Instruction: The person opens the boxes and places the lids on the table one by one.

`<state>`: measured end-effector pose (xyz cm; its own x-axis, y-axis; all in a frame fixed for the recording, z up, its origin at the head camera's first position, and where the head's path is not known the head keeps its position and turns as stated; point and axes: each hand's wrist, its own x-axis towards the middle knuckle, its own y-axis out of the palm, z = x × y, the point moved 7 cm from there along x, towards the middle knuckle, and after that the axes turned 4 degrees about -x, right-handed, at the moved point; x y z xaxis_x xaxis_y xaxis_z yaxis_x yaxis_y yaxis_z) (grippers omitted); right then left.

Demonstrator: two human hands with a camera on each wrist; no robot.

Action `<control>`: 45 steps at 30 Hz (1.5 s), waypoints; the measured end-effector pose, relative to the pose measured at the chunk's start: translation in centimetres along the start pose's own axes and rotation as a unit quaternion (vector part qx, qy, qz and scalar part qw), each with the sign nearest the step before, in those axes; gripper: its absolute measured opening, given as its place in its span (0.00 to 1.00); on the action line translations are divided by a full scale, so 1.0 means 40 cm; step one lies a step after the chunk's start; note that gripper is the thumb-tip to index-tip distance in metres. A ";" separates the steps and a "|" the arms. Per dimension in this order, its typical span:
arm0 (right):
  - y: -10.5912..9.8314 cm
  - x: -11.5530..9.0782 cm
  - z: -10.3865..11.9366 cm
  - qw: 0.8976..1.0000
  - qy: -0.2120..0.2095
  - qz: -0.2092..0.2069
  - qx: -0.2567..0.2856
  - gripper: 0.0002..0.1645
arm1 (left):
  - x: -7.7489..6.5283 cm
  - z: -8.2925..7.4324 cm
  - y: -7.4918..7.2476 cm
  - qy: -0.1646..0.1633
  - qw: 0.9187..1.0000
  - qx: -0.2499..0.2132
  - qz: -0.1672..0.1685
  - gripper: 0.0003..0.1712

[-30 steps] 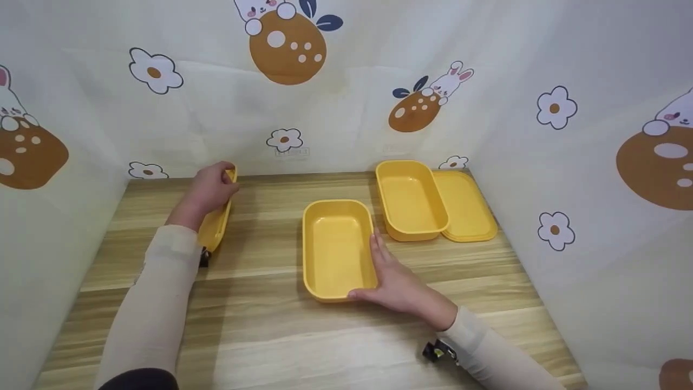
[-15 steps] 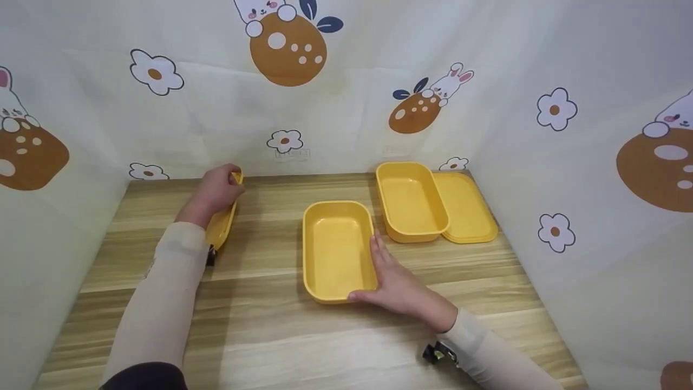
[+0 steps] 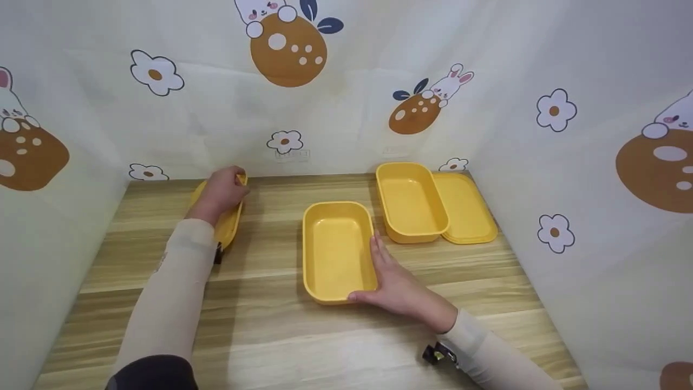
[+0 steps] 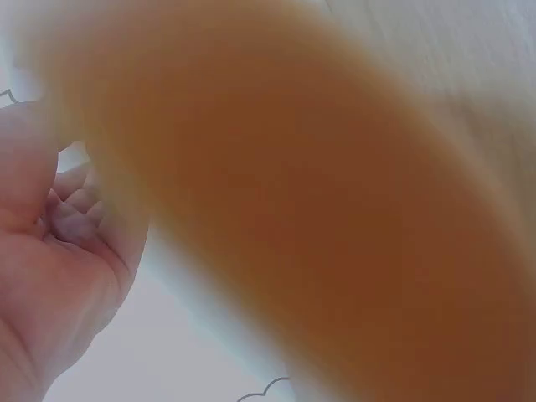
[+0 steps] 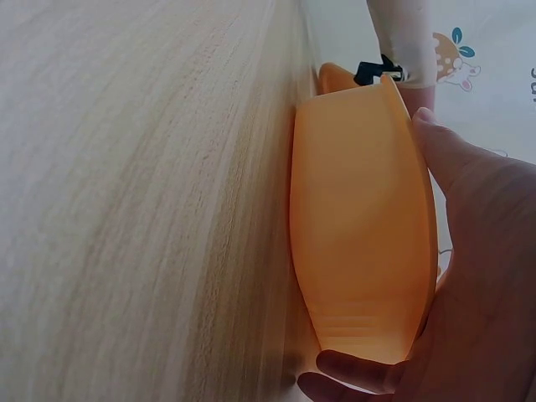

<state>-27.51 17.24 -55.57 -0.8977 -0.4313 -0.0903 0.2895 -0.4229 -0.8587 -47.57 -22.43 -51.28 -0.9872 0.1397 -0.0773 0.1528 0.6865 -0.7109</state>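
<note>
In the head view my left hand (image 3: 219, 192) grips the far end of a yellow lid (image 3: 230, 225) at the back left, its palm and forearm covering much of it. The lid's right edge looks raised. In the left wrist view the lid (image 4: 318, 201) is a large brownish blur beside my curled fingers. A yellow rectangular food container (image 3: 338, 254) sits upright on the table's middle, nothing inside it. My right hand (image 3: 403, 287) holds its near right corner, fingers along the right wall and thumb at the near rim. The right wrist view shows the container's outer wall (image 5: 360, 209).
A second yellow container (image 3: 412, 200) stands upright at the back right. Another yellow lid (image 3: 466, 208) lies flat beside it, partly hidden by it. A patterned cloth (image 3: 346, 97) walls the wooden table (image 3: 303, 346) at the back and both sides.
My left hand has shifted a little to the right with the lid. The lid has tilted, and part of it now shows left of the hand. My right hand and its container have stayed put.
</note>
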 end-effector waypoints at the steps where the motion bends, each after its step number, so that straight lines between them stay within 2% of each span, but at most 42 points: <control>1: 0.000 0.000 0.000 1.000 -0.001 0.000 0.000 0.87 | 0.002 0.002 0.002 -0.002 1.000 0.001 0.000 0.31; 13: 0.004 0.003 -0.005 1.000 -0.003 -0.003 -0.004 0.87 | 0.019 0.019 0.020 -0.021 1.000 0.000 0.013 0.32; 29: 0.002 0.004 -0.003 1.000 0.000 0.001 0.003 0.87 | 0.028 0.033 0.048 -0.013 1.000 0.006 -0.009 0.34; 35: 0.004 0.004 -0.007 1.000 0.010 0.009 -0.004 0.88 | 0.028 0.036 0.056 -0.023 1.000 0.007 -0.007 0.33; 45: 0.004 0.004 -0.006 1.000 -0.001 0.003 -0.011 0.87 | 0.033 0.041 0.075 -0.031 0.999 0.014 -0.012 0.32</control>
<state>-27.67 17.27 -55.84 -0.8954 -0.4350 -0.0947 0.2875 -0.4026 -0.8691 -48.51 -21.37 -54.65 -0.9917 0.0772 -0.1026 0.1278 0.6684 -0.7327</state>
